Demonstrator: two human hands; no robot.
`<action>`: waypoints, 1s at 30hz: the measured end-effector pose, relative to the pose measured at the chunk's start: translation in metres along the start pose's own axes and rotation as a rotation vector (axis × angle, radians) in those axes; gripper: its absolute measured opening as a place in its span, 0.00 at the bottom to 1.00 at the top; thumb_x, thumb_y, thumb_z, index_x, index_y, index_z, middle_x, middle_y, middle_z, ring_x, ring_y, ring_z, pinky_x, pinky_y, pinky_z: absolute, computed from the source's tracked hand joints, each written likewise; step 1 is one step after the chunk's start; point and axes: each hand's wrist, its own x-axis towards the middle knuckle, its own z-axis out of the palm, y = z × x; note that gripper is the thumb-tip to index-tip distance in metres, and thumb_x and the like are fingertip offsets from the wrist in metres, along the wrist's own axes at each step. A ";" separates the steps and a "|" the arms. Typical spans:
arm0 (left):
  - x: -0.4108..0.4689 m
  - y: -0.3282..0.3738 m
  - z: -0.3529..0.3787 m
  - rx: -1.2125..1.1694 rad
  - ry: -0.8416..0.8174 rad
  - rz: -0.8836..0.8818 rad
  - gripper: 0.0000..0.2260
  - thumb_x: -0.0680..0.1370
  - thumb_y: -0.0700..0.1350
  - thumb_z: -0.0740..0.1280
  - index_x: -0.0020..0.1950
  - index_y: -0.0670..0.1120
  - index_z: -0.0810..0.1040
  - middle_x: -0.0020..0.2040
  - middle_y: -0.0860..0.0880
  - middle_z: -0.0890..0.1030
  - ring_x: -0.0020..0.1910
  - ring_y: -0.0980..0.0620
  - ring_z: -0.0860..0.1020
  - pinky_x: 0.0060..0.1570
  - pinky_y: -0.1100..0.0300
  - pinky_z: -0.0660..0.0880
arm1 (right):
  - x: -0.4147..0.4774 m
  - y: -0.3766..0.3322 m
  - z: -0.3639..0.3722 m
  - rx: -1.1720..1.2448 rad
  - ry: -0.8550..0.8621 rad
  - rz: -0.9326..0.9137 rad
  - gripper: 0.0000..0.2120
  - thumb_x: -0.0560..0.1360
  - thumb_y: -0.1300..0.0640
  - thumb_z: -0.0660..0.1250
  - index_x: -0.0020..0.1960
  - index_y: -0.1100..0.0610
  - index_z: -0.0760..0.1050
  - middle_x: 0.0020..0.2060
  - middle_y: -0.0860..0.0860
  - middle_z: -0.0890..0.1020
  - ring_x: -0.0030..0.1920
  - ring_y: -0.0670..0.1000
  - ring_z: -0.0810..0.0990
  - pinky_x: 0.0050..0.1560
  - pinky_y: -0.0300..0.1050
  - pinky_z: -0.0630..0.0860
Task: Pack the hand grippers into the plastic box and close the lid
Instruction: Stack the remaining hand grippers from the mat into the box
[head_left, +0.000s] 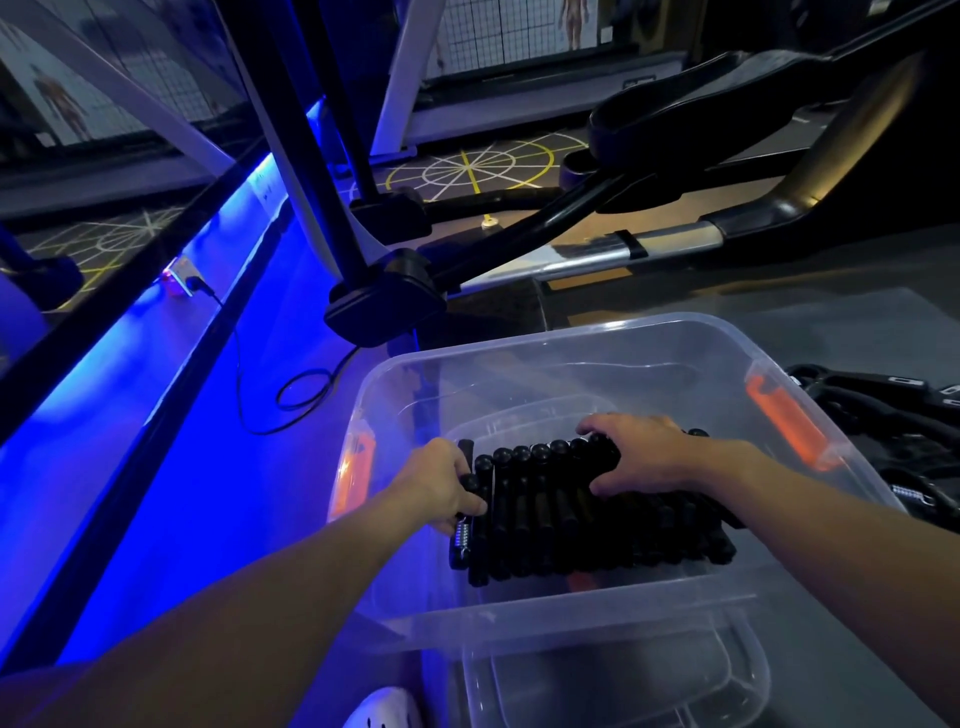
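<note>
A clear plastic box (613, 332) with orange latches stands on the floor in front of me. Inside it lies a tight row of several black hand grippers (566, 514), handles side by side. My left hand (441, 483) is inside the box at the row's left end, fingers closed around the leftmost hand gripper (467, 499), whose metal spring shows below my palm. My right hand (644, 457) lies flat over the right part of the row, fingers spread across the handle tops. The clear lid (623, 680) lies on the floor under the box's near edge.
More black hand grippers (904, 415) lie loose on the floor right of the box. Exercise machine frames and a black foot (384, 306) stand just behind the box. A black cable (291, 395) loops on the blue-lit floor to the left.
</note>
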 end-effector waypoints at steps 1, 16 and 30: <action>0.000 0.000 -0.001 0.011 0.003 0.000 0.10 0.69 0.37 0.77 0.39 0.41 0.76 0.40 0.37 0.82 0.36 0.39 0.84 0.39 0.47 0.83 | 0.000 0.000 0.000 -0.001 0.000 0.001 0.35 0.69 0.45 0.73 0.73 0.46 0.63 0.68 0.45 0.72 0.67 0.50 0.72 0.70 0.51 0.62; -0.022 0.037 -0.062 0.509 0.105 0.082 0.06 0.68 0.35 0.72 0.34 0.41 0.77 0.30 0.43 0.80 0.32 0.46 0.83 0.33 0.57 0.80 | 0.001 -0.005 -0.004 0.122 0.084 -0.008 0.32 0.70 0.41 0.73 0.70 0.46 0.66 0.64 0.46 0.76 0.63 0.48 0.74 0.68 0.50 0.66; -0.056 0.075 -0.084 0.354 0.273 0.546 0.12 0.71 0.33 0.69 0.47 0.48 0.83 0.44 0.54 0.77 0.34 0.62 0.75 0.31 0.73 0.68 | -0.029 -0.070 -0.050 1.066 0.079 -0.126 0.12 0.71 0.62 0.74 0.53 0.63 0.79 0.36 0.58 0.81 0.32 0.54 0.77 0.32 0.43 0.78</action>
